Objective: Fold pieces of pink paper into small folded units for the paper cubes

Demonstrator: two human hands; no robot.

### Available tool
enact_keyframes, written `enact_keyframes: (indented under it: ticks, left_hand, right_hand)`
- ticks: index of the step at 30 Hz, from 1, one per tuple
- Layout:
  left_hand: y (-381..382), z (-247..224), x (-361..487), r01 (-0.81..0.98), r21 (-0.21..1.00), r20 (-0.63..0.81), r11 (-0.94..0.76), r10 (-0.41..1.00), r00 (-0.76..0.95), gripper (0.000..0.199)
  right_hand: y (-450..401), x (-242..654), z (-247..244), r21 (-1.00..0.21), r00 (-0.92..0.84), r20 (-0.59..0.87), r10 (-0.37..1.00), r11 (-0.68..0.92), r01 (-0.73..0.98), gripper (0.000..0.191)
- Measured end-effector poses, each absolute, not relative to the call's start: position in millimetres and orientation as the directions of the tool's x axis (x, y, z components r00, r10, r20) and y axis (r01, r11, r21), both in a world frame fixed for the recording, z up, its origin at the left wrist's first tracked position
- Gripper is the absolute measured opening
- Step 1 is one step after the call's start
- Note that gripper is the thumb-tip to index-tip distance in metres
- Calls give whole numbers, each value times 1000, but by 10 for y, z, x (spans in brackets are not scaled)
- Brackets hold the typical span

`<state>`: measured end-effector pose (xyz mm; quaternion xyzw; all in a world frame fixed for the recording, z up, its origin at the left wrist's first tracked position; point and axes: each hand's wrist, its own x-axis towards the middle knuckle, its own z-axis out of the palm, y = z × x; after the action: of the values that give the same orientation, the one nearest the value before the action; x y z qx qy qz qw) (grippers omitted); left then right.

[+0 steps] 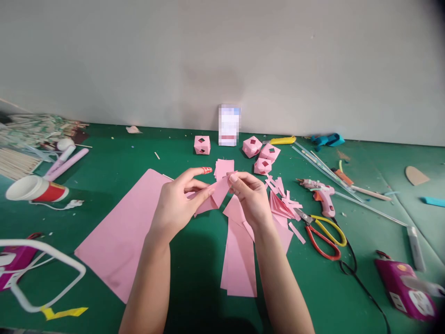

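Between my two hands is a folded strip of pink paper (219, 191), held above the green table. My left hand (181, 197) pinches its left part between thumb and fingers; a red-and-white wrap circles one fingertip. The thumb and fingertips of my right hand (252, 197) grip the upper right end. Long pink paper strips (241, 264) lie beneath my right wrist. A large pink sheet (118, 241) is spread under my left forearm. Behind the hands sit a small stack of pink paper pieces (225, 168) and several folded pink paper balls with diamond openings, one ball (202, 145) standing apart.
A phone (228, 125) leans on the wall. Right of my hands are paper scraps (287, 202), red-and-yellow scissors (325, 236), a pink glue gun (321, 195), a yellow cutter (282, 140) and a purple power strip (405, 287). At left lie a paper cup (36, 189) and bundled sticks (17, 163).
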<state>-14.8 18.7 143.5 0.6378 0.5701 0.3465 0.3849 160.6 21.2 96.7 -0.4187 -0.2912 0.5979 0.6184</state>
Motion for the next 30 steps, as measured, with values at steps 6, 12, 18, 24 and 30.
enact_keyframes:
  ticks: [6, 12, 18, 24, 30]
  left_hand:
    - [183, 1430, -162, 471, 880, 21, -66, 995, 101, 36]
    - [181, 1429, -158, 472, 879, 22, -72, 994, 110, 36]
    - [184, 1420, -168, 473, 878, 31, -75, 994, 100, 37]
    - [181, 1448, -183, 477, 877, 6, -53, 995, 100, 35]
    - [179, 1444, -192, 486, 872, 13, -65, 994, 109, 35]
  right_hand:
    - [199, 1629, 992, -869, 104, -129, 986, -62, -491, 16]
    - [200, 1624, 994, -870, 105, -115, 988, -49, -490, 15]
    - [198, 1657, 989, -893, 101, -100, 990, -44, -448, 17]
    - [174, 1648, 1033, -871, 93, -97, 991, -39, -490, 21]
    - [179, 1648, 1027, -911, 109, -81, 991, -29, -412, 18]
